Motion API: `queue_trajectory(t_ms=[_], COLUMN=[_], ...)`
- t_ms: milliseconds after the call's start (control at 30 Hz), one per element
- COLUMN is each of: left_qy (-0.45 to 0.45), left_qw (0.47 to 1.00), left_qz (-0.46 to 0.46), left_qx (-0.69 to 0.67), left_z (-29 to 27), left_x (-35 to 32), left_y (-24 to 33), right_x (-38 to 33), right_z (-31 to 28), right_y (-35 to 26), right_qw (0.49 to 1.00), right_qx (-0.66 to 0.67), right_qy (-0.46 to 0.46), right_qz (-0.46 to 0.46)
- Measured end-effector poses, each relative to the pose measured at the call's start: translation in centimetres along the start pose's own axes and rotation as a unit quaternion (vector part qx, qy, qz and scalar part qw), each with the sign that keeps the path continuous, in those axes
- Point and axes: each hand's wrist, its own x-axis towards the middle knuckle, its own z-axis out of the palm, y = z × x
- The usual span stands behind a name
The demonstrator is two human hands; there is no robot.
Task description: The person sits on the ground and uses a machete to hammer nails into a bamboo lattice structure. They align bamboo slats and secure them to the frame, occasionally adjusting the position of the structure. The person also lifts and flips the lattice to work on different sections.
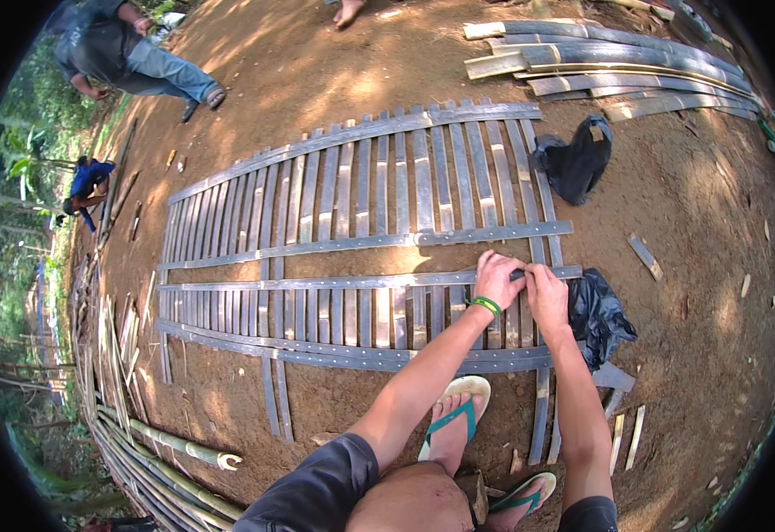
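Note:
A slatted bamboo panel [365, 310] lies on the ground in front of me, its narrow upright slats crossed by long nailed strips. Both my hands meet over its upper crosswise bamboo strip [334, 283], close to the strip's right end. My left hand [497, 282], with a green band on the wrist, has its fingers bent and drawn together. Beside it my right hand [547, 297] is closed in a pinch, its fingertips touching or nearly touching the left ones. Whatever is between the fingers is too small to make out. Just right of my right hand lies a black plastic bag [598, 317].
Beyond lies a second slatted panel [401, 182], with another black bag [575, 161] at its right. Split bamboo [627, 60] is piled at the far right, bamboo poles [161, 479] at the lower left. Two people [126, 53] [92, 182] are at the left.

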Motion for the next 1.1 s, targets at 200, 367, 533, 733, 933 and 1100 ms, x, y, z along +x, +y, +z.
queue_trajectory(t_ms=[200, 367, 533, 733, 933, 1100], left_qy=[0.005, 0.002, 0.004, -0.003, -0.007, -0.003], left_qw=[1.0, 1.0, 0.999, 1.0, 1.0, 1.0], left_qz=[-0.019, -0.028, -0.026, -0.014, 0.002, 0.01], left_qx=[-0.007, -0.013, -0.018, -0.001, -0.001, 0.009], left_z=[0.0, 0.4, 0.6, 0.5, 0.3, 0.2], left_x=[-0.2, 0.0, -0.1, -0.1, -0.2, -0.4], left_y=[-0.4, -0.3, -0.5, -0.5, -0.3, -0.5], right_x=[0.2, 0.1, -0.2, -0.5, -0.7, -0.9], right_z=[-0.2, -0.4, -0.7, -0.8, -0.8, -0.6], right_y=[-0.9, -0.5, -0.6, -1.1, -1.6, -1.8], right_qw=[1.0, 1.0, 0.999, 0.998, 0.997, 0.997], right_qx=[0.018, 0.016, 0.036, 0.045, 0.056, 0.053], right_qy=[0.017, 0.017, 0.03, 0.034, 0.049, 0.05], right_qz=[-0.018, -0.012, -0.017, -0.021, -0.004, 0.008])
